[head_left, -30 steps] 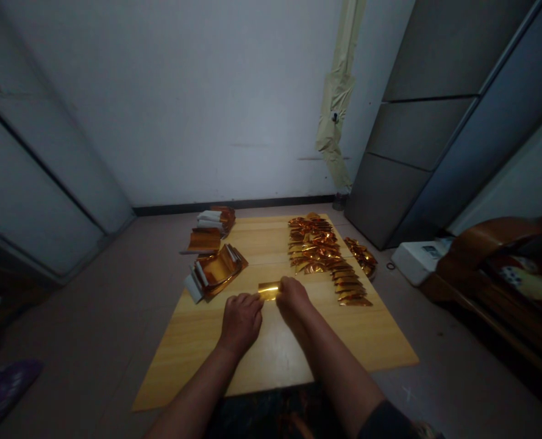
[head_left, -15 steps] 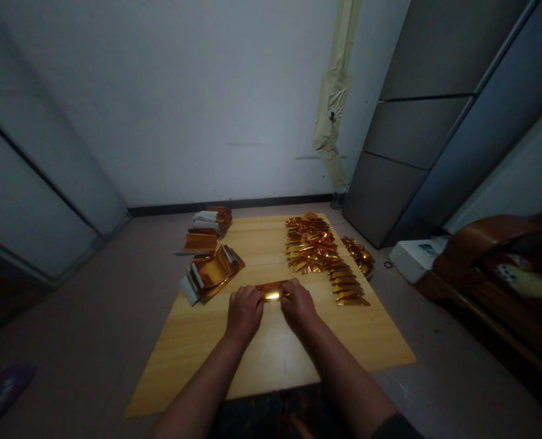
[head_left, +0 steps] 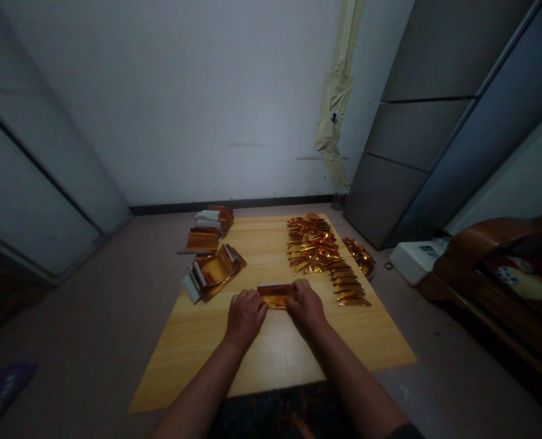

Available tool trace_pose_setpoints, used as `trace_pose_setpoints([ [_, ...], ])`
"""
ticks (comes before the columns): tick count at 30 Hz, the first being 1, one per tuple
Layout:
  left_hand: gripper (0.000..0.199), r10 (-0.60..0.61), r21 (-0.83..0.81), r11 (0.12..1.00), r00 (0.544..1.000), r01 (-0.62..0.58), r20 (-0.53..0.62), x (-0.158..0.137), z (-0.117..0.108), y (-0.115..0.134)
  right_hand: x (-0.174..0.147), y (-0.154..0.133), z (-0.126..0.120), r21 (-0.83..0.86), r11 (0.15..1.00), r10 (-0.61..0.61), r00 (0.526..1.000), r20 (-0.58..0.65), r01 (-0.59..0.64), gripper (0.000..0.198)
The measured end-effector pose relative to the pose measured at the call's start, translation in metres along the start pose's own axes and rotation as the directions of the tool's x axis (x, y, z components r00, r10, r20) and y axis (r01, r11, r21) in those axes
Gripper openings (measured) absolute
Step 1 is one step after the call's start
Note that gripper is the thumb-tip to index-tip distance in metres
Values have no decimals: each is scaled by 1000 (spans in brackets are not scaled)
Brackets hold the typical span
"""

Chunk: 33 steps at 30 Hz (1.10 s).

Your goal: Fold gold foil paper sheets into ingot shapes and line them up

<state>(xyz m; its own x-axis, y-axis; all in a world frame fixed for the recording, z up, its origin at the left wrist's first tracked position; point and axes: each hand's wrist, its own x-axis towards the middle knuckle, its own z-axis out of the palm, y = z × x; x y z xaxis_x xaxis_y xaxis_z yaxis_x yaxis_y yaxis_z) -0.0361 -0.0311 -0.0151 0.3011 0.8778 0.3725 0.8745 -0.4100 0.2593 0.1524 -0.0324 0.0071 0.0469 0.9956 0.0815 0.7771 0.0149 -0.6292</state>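
A sheet of shiny gold foil paper, partly folded, is stretched between my hands just above or on the wooden table. My left hand is closed on its left end. My right hand pinches the right end. Beyond my left hand lies a curled stack of gold foil sheets with pale edges. To the right of my right hand are many folded gold foil pieces, lined up in overlapping rows.
More foil sheets lie at the table's far left corner. Behind the table is a white wall. A pile of gold foil rests past its right edge, near a grey fridge, a white box and a wooden seat.
The foil sheet between my hands has opened wider, with a pale far edge now showing. My right hand has shifted slightly right.
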Motion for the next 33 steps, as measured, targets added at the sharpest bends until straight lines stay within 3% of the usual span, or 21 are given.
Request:
trace_pose_setpoints([
  [5, 9, -37, -68, 997, 999, 36, -15, 1, 1, 0, -2, 0, 5, 10, 1000, -3, 999, -35, 3, 42],
  [12, 12, -112, -116, 988, 990, 101, -86, 0, 5, 0, -7, 2, 4, -56, 992, -116, 993, -18, 115, 27],
  [17, 52, -84, -166, 985, 982, 55, -171, -2, 10, -4, -6, 2, 0, -78, 981, -173, 982, 69, 178, 27],
  [19, 52, -58, -158, 987, 986, 33, -159, -3, 10, -5, -5, 2, 0, -99, 980, -164, 981, 107, 175, 27],
  [23, 33, -4, -132, 991, 996, -8, -91, -4, 8, -7, -4, 3, -1, -146, 972, -159, 974, 161, 182, 25],
  [28, 31, 41, -119, 992, 999, -42, -12, -6, 5, -7, -11, 7, 0, -230, 928, -259, 951, 166, 293, 30],
  [33, 30, 102, -77, 992, 994, -98, 50, -6, 1, -5, -18, 9, -1, -353, 852, -318, 919, 235, 385, 21],
])
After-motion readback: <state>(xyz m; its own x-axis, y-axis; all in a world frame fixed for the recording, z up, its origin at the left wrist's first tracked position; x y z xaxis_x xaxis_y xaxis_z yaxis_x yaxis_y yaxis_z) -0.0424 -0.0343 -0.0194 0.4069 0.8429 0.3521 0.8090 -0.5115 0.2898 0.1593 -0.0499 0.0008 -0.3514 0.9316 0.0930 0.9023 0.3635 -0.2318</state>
